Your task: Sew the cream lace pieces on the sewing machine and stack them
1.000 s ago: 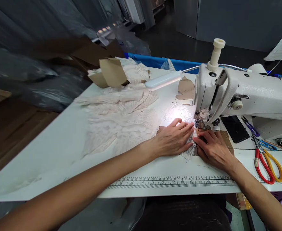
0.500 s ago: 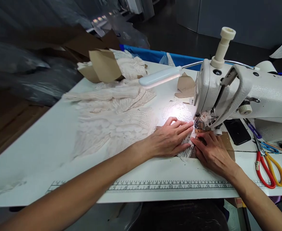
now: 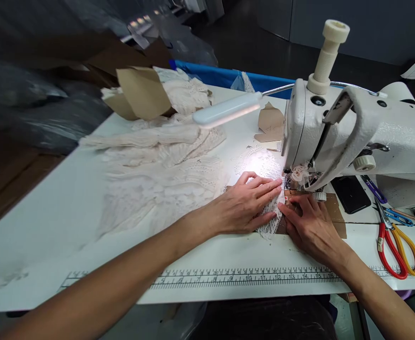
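My left hand [image 3: 248, 203] lies flat with fingers stretched out on a cream lace piece [image 3: 270, 219] in front of the presser foot [image 3: 291, 182] of a white sewing machine [image 3: 363, 132]. My right hand [image 3: 308, 224] presses flat beside it, fingers extended, on a brown card pattern piece [image 3: 336, 210] and the lace edge. The two hands almost touch at the fingertips. A lamp [image 3: 224, 109] on a flexible neck lights the lace beyond the needle.
A pile of cream lace pieces [image 3: 165, 170] lies left of my hands, with card pieces [image 3: 141, 92] behind. Red and yellow scissors [image 3: 396, 248], a black phone [image 3: 351, 193] and small snips [image 3: 393, 215] lie at the right. A printed ruler [image 3: 249, 278] runs along the table's front edge.
The view has shifted, so the machine looks nearer and higher. Both hands stay pressed on the lace and card at the presser foot, in nearly the same place.
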Tool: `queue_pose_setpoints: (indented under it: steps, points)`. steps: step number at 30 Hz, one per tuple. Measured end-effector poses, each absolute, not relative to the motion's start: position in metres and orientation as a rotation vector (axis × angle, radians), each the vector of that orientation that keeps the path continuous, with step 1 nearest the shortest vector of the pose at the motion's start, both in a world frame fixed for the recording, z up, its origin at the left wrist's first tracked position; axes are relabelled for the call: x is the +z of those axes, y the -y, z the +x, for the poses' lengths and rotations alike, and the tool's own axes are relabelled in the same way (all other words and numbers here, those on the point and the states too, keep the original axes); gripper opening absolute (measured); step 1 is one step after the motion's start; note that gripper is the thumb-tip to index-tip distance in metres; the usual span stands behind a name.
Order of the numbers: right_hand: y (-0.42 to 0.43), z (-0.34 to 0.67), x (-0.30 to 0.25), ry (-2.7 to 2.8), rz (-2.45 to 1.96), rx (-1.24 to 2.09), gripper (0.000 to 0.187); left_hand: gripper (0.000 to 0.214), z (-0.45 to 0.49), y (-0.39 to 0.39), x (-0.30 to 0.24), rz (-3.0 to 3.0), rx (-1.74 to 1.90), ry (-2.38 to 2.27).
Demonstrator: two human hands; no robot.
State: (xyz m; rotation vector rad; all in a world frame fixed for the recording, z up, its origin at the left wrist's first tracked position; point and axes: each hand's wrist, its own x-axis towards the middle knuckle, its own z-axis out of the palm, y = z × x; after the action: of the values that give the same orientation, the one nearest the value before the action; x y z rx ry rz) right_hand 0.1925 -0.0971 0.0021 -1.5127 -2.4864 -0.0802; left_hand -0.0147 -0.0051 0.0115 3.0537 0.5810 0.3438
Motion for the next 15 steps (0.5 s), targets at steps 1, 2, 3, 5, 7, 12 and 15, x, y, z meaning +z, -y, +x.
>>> queue_pose_setpoints:
  steps: [1,2,3,5,7,12,15]
  points:
    - [0.0970,0.1924,0.0021,2.483,-1.530,-0.067,0.034,0.038,-0.0140,0.0051,0.0111,3.054,0.351,-0.586]
    - [0.0968,0.1924,0.0023,2.478,-1.548,-0.054,0.034,0.038,-0.0130,0.0052,0.0106,3.054,0.359,-0.595]
    - [0.0966,0.1925,0.0025,2.474,-1.562,-0.046,0.034,0.038,-0.0120,0.0052,0.0101,3.054,0.370,-0.605]
    - [0.0961,0.1932,0.0029,2.475,-1.567,-0.043,0.035,0.038,-0.0099,0.0052,0.0091,3.052,0.389,-0.618]
    - [0.0954,0.1941,0.0029,2.473,-1.562,-0.044,0.035,0.038,-0.0083,0.0051,0.0082,3.047,0.399,-0.618]
    - [0.0945,0.1950,0.0019,2.468,-1.575,0.009,0.035,0.036,-0.0076,0.0050,0.0071,3.033,0.392,-0.635]
    - [0.0944,0.1944,0.0024,2.473,-1.575,-0.013,0.034,0.037,-0.0078,0.0052,0.0079,3.035,0.407,-0.624]
